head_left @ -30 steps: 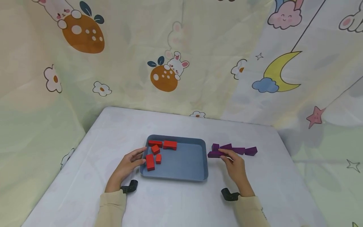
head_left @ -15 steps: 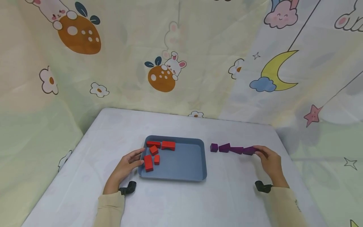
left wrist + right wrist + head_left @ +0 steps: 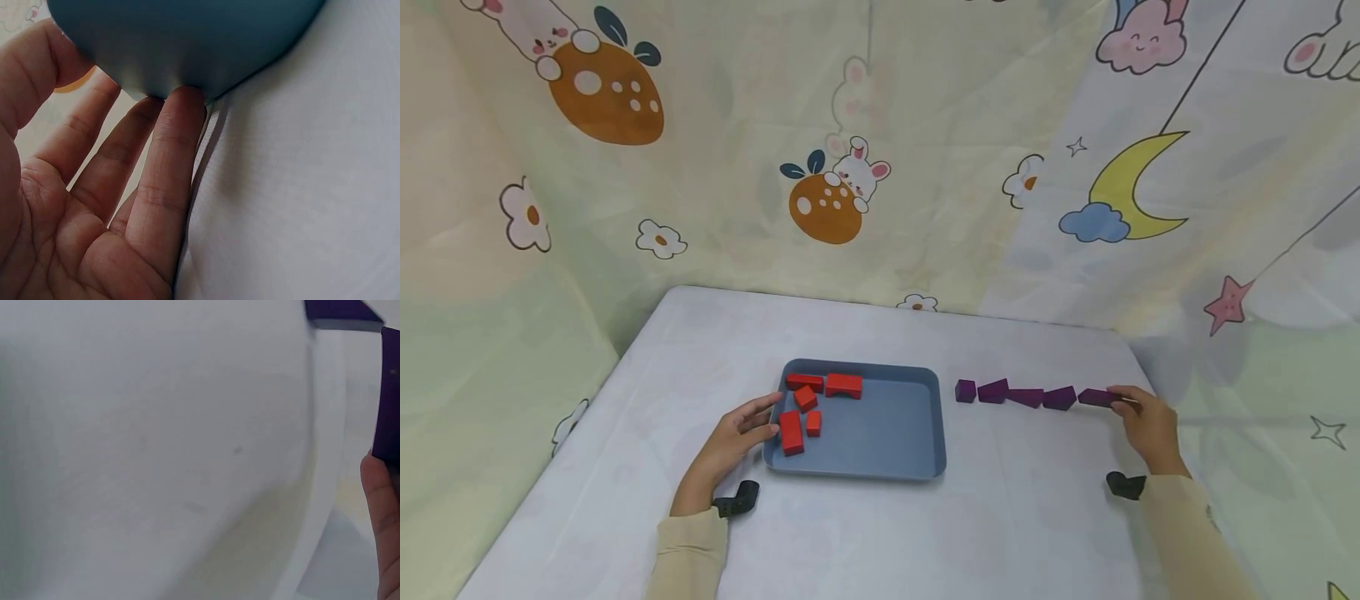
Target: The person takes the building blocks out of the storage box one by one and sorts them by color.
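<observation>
At the left of the blue-grey tray (image 3: 887, 442), my left hand (image 3: 735, 437) rests its fingertips against the outer wall. The left wrist view shows these fingers (image 3: 169, 162) fairly straight where they touch the tray. Several red blocks (image 3: 791, 432) lie in the tray's left part, one of them arch-shaped (image 3: 844, 385). My right hand (image 3: 1152, 429) pinches a long purple block (image 3: 1093, 397) at the right end of a purple row. In the right wrist view that block (image 3: 390, 394) is cut off by the frame's edge, and most of the hand is out of view.
Left of the held block, a small purple block (image 3: 966, 391) and several wedge-like purple blocks (image 3: 1060, 398) form the row, right of the tray. All stand on a white table (image 3: 880, 542). A printed curtain (image 3: 715, 167) hangs behind it.
My right hand has carried the long purple block from the row's left front to its right end, first quickly, then a little further right. My left hand has stayed at the tray.
</observation>
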{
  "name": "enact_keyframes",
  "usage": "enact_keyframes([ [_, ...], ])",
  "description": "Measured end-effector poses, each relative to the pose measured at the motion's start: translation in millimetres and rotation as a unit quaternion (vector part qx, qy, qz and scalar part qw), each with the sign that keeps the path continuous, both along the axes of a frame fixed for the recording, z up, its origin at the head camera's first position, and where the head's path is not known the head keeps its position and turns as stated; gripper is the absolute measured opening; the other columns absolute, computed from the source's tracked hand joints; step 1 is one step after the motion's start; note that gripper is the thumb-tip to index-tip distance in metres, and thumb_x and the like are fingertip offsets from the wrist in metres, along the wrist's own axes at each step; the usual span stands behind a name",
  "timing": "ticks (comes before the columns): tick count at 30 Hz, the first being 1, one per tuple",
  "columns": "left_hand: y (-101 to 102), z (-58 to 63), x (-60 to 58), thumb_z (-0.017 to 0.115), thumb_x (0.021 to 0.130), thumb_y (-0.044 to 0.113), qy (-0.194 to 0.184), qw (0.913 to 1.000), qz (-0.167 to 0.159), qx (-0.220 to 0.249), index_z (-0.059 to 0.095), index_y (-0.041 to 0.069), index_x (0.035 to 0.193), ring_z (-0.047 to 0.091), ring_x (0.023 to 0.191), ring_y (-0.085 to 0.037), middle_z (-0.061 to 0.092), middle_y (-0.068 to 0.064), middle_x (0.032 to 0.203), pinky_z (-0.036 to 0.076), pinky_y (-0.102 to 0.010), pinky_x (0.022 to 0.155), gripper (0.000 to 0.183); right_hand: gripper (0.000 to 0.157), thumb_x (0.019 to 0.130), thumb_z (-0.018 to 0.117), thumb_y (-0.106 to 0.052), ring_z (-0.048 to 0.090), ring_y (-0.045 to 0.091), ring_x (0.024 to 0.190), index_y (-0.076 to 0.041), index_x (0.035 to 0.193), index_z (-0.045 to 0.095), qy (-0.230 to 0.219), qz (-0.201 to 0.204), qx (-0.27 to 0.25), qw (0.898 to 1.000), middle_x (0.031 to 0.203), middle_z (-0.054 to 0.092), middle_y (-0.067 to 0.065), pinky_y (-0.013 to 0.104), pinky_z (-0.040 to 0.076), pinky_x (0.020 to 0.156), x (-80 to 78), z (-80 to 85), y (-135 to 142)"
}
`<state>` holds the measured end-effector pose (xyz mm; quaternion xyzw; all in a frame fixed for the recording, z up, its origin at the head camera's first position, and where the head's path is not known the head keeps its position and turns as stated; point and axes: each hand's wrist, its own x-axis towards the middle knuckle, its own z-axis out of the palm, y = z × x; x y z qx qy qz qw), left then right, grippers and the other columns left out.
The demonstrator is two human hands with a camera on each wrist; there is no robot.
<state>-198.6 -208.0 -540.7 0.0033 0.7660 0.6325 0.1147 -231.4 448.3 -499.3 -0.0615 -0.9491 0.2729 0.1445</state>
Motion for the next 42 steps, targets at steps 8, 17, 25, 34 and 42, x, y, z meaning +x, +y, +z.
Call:
enact_keyframes([
  [8,1,0.8,1.2,0.074,0.103,0.015,0.0,1.0,0.006,-0.007,0.05,0.008,0.162,0.042,0.153,-0.047,0.041,-0.022,0.169,0.036,-0.067,0.122,0.064,0.023,0.101,0.066,0.011,0.062,0.062,0.12,0.013,0.123,0.069,0.001,-0.001,0.001,1.0,0.124,0.067,0.041,0.071,0.048,0.098,-8.0,-17.9,5],
  [17,3,1.7,1.6,0.075,0.103,0.017,-0.002,0.9999,0.009,-0.009,0.05,0.009,0.162,0.042,0.153,-0.046,0.041,-0.022,0.17,0.037,-0.066,0.121,0.065,0.026,0.1,0.065,0.01,0.06,0.063,0.12,0.012,0.126,0.069,-0.028,0.015,0.004,0.999,0.125,0.066,0.041,0.073,0.045,0.1,-13.4,-20.6,10],
  [25,2,1.6,0.8,0.075,0.103,0.016,-0.007,0.9999,0.008,-0.009,0.05,0.01,0.162,0.043,0.153,-0.046,0.042,-0.022,0.169,0.036,-0.067,0.121,0.065,0.04,0.099,0.061,0.01,0.053,0.065,0.13,0.011,0.14,0.06,-0.045,0.03,0.005,0.999,0.141,0.056,0.043,0.075,0.045,0.104,-13.0,-7.9,4],
  [34,-1,-0.9,-0.2,0.074,0.103,0.015,0.001,1.0,0.005,-0.002,0.049,0.009,0.163,0.043,0.152,-0.047,0.041,-0.023,0.169,0.038,-0.066,0.121,0.065,0.039,0.105,0.054,0.007,0.058,0.061,0.129,0.009,0.143,0.059,-0.023,0.041,-0.015,0.999,0.143,0.057,0.04,0.069,0.052,0.101,-10.2,28.4,-47],
  [42,-1,0.1,0.6,0.075,0.103,0.016,0.004,1.0,0.005,-0.004,0.05,0.007,0.162,0.042,0.153,-0.048,0.04,-0.023,0.169,0.038,-0.065,0.121,0.065,0.032,0.104,0.062,0.006,0.063,0.049,0.129,0.009,0.136,0.065,0.016,0.092,-0.087,0.992,0.138,0.067,0.032,-0.004,0.038,0.088,-2.0,45.4,-115],
])
